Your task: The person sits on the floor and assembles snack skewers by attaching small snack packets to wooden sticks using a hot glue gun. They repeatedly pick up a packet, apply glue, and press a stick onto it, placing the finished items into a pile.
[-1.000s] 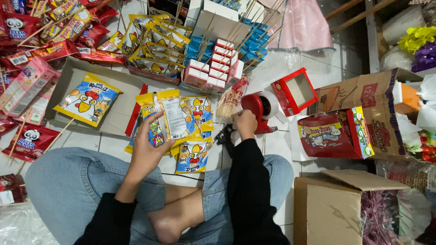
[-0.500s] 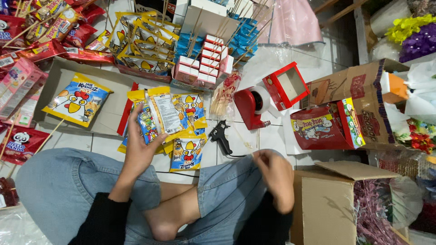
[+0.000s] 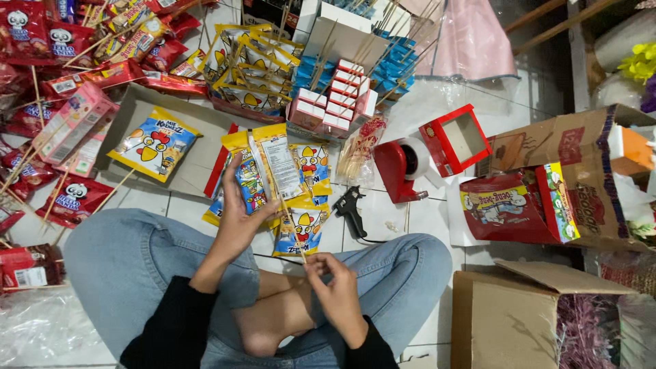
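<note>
The left hand (image 3: pixel 236 222) grips a yellow rectangular foil snack packet (image 3: pixel 280 164), printed back facing up, its fingers closed around the lower edge and holding it above a loose fan of yellow-and-blue snack packets (image 3: pixel 304 225) that lie on the white tiled floor (image 3: pixel 424 219). The right hand (image 3: pixel 335 290) sits lower, over the crossed legs in blue jeans (image 3: pixel 130 266); its fingers are pinched shut on the bottom end of a thin wooden skewer (image 3: pixel 290 222), which runs up toward the held packet.

The skewer looks like the weak point — it is long and slender, and held only at one tip, so any sideways push where it meets the packet could bow or snap it. If its upper end is pointed, which cannot be told here, a slip could puncture the foil or jab the left palm behind it. The packet is held at one edge only, so it may twist or droop out of line with the stick.

A black glue gun (image 3: pixel 352 212) lies on the floor just beside the right knee, its cord trailing under the leg — a shift of that knee could drag it, and a hot nozzle so near bare skin would burn. The red tape dispenser (image 3: pixel 400 167) stands well clear.
</note>
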